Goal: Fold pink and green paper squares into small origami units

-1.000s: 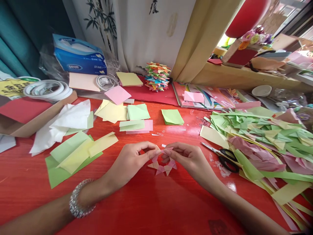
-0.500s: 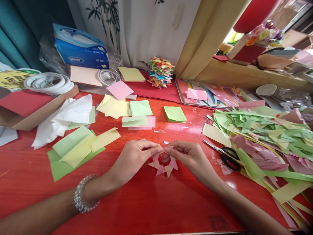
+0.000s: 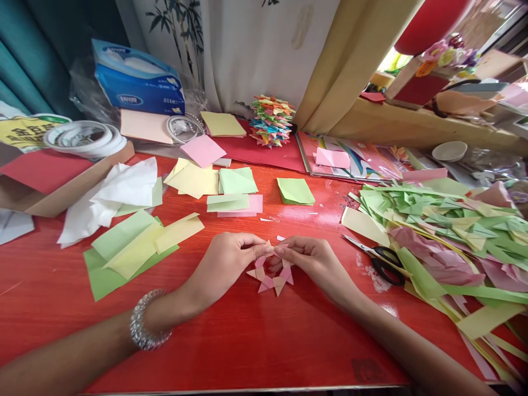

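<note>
Between my hands hangs a folded-paper ring (image 3: 268,282) of pink and cream pointed pieces, shaped like a many-pointed star. My left hand (image 3: 229,264) pinches its upper left edge between thumb and forefinger. On the upper right edge, my right hand (image 3: 311,261) pinches it the same way, the fingertips of both hands nearly touching. The fingers hide the top of the ring. A pair of scissors (image 3: 388,264) with black handles lies open to the right of my right hand. Left of my left hand are green and yellow paper sheets (image 3: 136,245).
A heap of green, pink and yellow folded pieces and strips (image 3: 445,225) covers the right side. Green paper squares (image 3: 296,191) and yellow sheets (image 3: 193,179) lie farther back. A layered paper stack (image 3: 272,122), a blue tissue pack (image 3: 138,80) and tape rolls (image 3: 82,135) stand behind.
The paper ring has turned slightly and shifted a little left with my hands. Both hands keep their pinch on it.
</note>
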Tool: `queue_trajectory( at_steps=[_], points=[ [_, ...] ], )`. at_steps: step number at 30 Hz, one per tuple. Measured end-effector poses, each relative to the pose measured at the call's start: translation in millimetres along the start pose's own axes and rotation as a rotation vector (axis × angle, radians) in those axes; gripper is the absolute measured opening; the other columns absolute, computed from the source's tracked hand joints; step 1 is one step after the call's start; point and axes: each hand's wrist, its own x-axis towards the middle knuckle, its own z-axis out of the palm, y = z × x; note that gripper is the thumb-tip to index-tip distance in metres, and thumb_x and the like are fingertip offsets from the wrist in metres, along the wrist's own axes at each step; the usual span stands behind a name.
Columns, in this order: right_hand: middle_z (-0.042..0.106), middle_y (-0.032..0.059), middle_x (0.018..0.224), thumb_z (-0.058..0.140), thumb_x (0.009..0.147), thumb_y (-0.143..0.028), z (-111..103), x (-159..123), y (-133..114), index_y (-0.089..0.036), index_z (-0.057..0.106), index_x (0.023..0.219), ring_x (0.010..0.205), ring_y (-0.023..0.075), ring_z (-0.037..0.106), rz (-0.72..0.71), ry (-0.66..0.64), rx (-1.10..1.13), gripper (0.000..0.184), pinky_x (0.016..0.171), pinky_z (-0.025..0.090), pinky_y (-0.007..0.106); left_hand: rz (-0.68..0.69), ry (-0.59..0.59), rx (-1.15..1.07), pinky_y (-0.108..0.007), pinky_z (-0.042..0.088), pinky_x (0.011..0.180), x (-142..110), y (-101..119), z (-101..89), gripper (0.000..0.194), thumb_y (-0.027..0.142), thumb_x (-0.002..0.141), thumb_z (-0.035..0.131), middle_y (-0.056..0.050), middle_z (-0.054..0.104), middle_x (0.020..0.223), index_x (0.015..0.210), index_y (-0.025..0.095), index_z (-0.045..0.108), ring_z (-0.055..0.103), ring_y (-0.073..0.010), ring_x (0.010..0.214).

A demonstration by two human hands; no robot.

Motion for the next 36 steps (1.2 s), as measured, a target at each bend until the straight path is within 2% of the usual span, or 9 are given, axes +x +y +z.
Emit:
queue_trajectory(
  at_steps=[8, 13, 18, 25, 33, 36],
  points=[
    [0.07, 0.0039, 0.076, 0.059, 0.081, -0.034, 0.3, 2.3, -1.2, -0.015, 0.068, 0.087, 0.07, 0.0131, 0.066, 0.008, -0.012, 0.043, 0.022, 0.07, 0.05, 0.027, 0.026, 0.023, 0.024, -0.026, 0.044, 0.065, -0.3, 2.9, 0.1, 0.03, 0.042, 0.084, 0.048, -0.001, 0.065, 0.072, 0.073, 0.019, 0.066, 0.058, -0.0156, 0.07],
    [0.07, 0.005, 0.084, 0.06, 0.079, -0.039, -1.3, 4.5, -1.9, -0.015, 0.066, 0.092, 0.075, 0.0143, 0.066, -0.012, 0.06, 0.08, 0.028, 0.071, 0.05, 0.026, 0.053, 0.094, 0.0, -0.026, 0.044, 0.071, 2.0, 5.8, -1.5, 0.028, 0.043, 0.082, 0.051, -0.001, 0.067, 0.08, 0.078, 0.02, 0.066, 0.059, -0.0161, 0.077],
    [0.07, 0.0045, 0.074, 0.059, 0.079, -0.041, -0.2, 3.5, 1.6, -0.014, 0.068, 0.081, 0.067, 0.014, 0.065, -0.016, 0.05, 0.041, 0.028, 0.067, 0.05, 0.026, 0.019, 0.071, 0.035, -0.025, 0.043, 0.065, 1.2, 6.9, -0.5, 0.03, 0.041, 0.082, 0.052, 0.0, 0.063, 0.07, 0.07, 0.018, 0.065, 0.056, -0.0149, 0.069],
    [0.07, 0.0041, 0.074, 0.059, 0.081, -0.034, 0.5, 2.6, 4.6, -0.015, 0.069, 0.086, 0.068, 0.0124, 0.065, -0.023, 0.037, 0.064, 0.022, 0.067, 0.05, 0.024, 0.034, 0.031, 0.032, -0.025, 0.041, 0.066, 0.3, 6.9, 0.4, 0.034, 0.036, 0.084, 0.049, 0.001, 0.06, 0.065, 0.06, 0.017, 0.063, 0.054, -0.014, 0.067],
    [0.07, 0.0039, 0.073, 0.061, 0.079, -0.035, 0.3, 3.8, 1.8, -0.014, 0.069, 0.084, 0.067, 0.0135, 0.065, 0.001, 0.039, 0.076, 0.023, 0.068, 0.05, 0.026, 0.042, 0.037, 0.017, -0.026, 0.043, 0.068, 2.3, 3.2, 0.9, 0.028, 0.038, 0.083, 0.051, -0.001, 0.065, 0.072, 0.072, 0.018, 0.066, 0.058, -0.0156, 0.073],
    [0.069, 0.0054, 0.087, 0.06, 0.08, -0.037, -3.2, 6.4, 0.0, -0.016, 0.067, 0.093, 0.079, 0.0151, 0.064, 0.008, 0.073, 0.144, 0.026, 0.074, 0.05, 0.028, 0.093, 0.132, -0.076, -0.025, 0.044, 0.072, 4.9, 1.0, -1.0, 0.025, 0.038, 0.083, 0.052, -0.001, 0.066, 0.079, 0.078, 0.018, 0.066, 0.058, -0.0149, 0.077]
  ],
)
